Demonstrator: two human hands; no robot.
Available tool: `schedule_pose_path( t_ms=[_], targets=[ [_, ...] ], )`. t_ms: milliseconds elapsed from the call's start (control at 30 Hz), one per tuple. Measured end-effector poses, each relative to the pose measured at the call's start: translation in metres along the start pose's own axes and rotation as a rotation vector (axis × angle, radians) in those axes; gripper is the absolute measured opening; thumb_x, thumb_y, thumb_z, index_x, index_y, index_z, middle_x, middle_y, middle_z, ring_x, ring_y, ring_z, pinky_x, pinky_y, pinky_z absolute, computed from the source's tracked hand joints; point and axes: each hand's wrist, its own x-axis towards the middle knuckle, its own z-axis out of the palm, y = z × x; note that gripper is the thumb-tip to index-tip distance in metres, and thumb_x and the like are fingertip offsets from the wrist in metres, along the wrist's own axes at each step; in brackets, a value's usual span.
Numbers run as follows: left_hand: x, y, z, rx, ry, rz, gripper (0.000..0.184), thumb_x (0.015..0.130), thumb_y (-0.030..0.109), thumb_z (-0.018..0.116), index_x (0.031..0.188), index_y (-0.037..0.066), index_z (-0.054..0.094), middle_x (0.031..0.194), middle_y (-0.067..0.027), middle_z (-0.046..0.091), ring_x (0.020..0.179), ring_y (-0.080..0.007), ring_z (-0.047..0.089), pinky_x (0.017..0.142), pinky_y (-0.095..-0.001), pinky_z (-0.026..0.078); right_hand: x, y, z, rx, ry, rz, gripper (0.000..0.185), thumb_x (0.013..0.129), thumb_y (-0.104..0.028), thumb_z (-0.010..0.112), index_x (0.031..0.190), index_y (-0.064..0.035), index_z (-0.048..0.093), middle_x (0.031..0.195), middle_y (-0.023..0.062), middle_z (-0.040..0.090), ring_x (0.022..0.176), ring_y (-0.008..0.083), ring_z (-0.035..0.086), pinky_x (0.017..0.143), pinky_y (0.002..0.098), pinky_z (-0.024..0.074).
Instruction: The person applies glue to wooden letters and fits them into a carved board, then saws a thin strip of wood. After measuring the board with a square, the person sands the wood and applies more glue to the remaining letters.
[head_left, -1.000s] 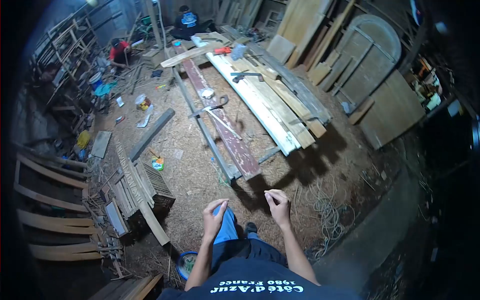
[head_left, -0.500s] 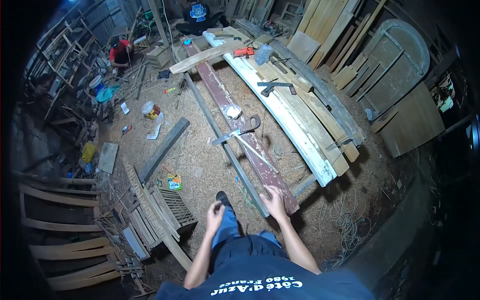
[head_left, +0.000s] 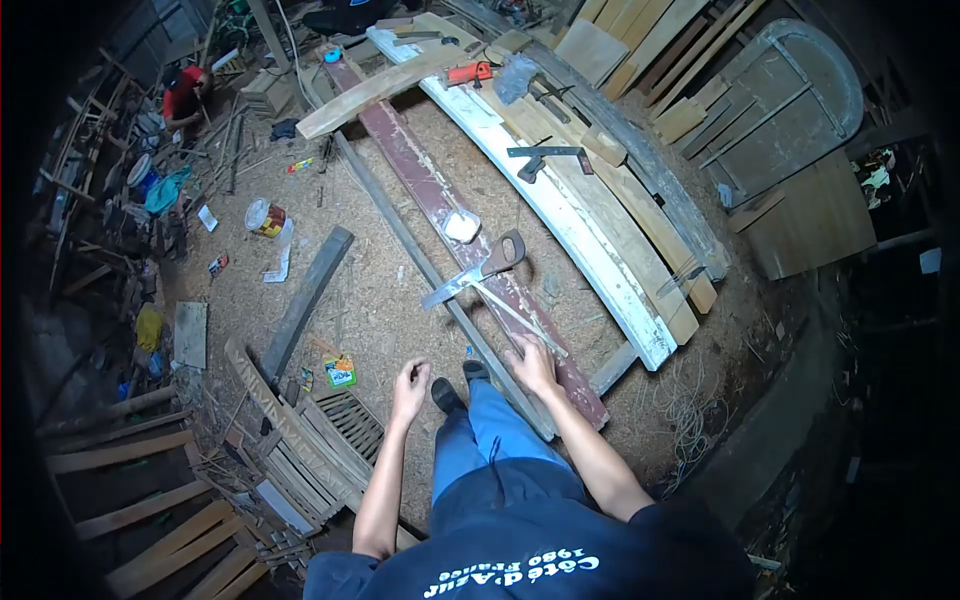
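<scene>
Over the near end of the worn reddish-brown plank (head_left: 430, 185), my right hand (head_left: 533, 364) is beside a thin pale strip (head_left: 520, 320), fingers partly spread; whether it touches the wood is unclear. My left hand (head_left: 410, 388) hangs over the floor, fingers curled, with nothing visible in it. Across the plank lies a handsaw (head_left: 474, 272), its brown handle to the right. A whitish lump (head_left: 461, 227) rests on the plank just beyond the saw. Along the plank's left side runs a narrow grey beam (head_left: 400, 228).
White-painted board (head_left: 560, 205) and bare boards lie to the right, bearing a dark square (head_left: 552, 153) and a red power tool (head_left: 470, 73). Slatted wooden pieces (head_left: 320, 450) stand at left, coiled cord (head_left: 690, 425) at right. A person in red (head_left: 183, 100) sits far left.
The view has moved nearer the planks. My right hand has moved forward from in front of my body to over the reddish-brown plank's near end. My left hand has lowered beside my legs.
</scene>
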Motion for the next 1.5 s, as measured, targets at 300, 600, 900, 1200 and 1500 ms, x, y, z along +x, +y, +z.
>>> schedule_pose_path(
  t_ms=[300, 600, 900, 1200, 1500],
  targets=[
    [0.086, -0.052, 0.041, -0.041, -0.048, -0.201, 0.034, 0.108, 0.021, 0.062, 0.132, -0.004, 0.064, 0.119, -0.0145, 0.074, 0.113, -0.0197, 0.069, 0.1, -0.0326, 0.054, 0.147, 0.064, 0.112, -0.321, 0.086, 0.027, 0.042, 0.092, -0.028, 0.073, 0.127, -0.0052, 0.07, 0.123, 0.017, 0.068, 0.122, 0.0375, 0.059, 0.106, 0.05, 0.0468],
    [0.164, -0.074, 0.135, -0.147, -0.151, -0.093, 0.042, 0.108, 0.022, 0.061, 0.139, -0.007, 0.057, 0.126, -0.0188, 0.071, 0.117, -0.0226, 0.068, 0.103, -0.0343, 0.052, 0.139, 0.102, 0.157, -0.17, 0.24, -0.119, 0.024, 0.093, -0.014, 0.071, 0.115, -0.0061, 0.071, 0.106, 0.0134, 0.063, 0.102, 0.0356, 0.062, 0.088, 0.0478, 0.0513],
    [0.165, -0.016, 0.1, -0.428, 0.132, -0.124, 0.036, 0.113, 0.029, 0.054, 0.126, -0.003, 0.068, 0.113, -0.0067, 0.074, 0.101, -0.012, 0.066, 0.09, -0.0301, 0.054, 0.144, -0.021, 0.124, 0.375, 0.075, -0.333, 0.037, 0.096, -0.004, 0.071, 0.133, -0.0077, 0.072, 0.112, 0.0153, 0.066, 0.1, 0.0333, 0.066, 0.085, 0.041, 0.0541],
    [0.171, -0.039, 0.06, -0.401, 0.215, -0.136, 0.034, 0.114, 0.033, 0.05, 0.117, 0.002, 0.065, 0.086, -0.0042, 0.068, 0.077, -0.0125, 0.066, 0.072, -0.0289, 0.054, 0.227, 0.073, 0.099, -0.423, 0.152, -0.203, 0.065, 0.088, -0.003, 0.066, 0.151, -0.0041, 0.052, 0.144, 0.0169, 0.054, 0.142, 0.0343, 0.044, 0.122, 0.0567, 0.0287],
    [0.148, -0.035, 0.104, -0.379, 0.23, -0.116, 0.033, 0.113, 0.035, 0.053, 0.12, 0.004, 0.063, 0.077, -0.0002, 0.059, 0.067, -0.0089, 0.053, 0.062, -0.025, 0.042, 0.188, 0.143, 0.107, -0.283, 0.034, -0.46, 0.045, 0.085, 0.002, 0.062, 0.13, -0.0037, 0.063, 0.113, 0.0167, 0.07, 0.122, 0.0323, 0.062, 0.119, 0.0534, 0.0344]
  ],
)
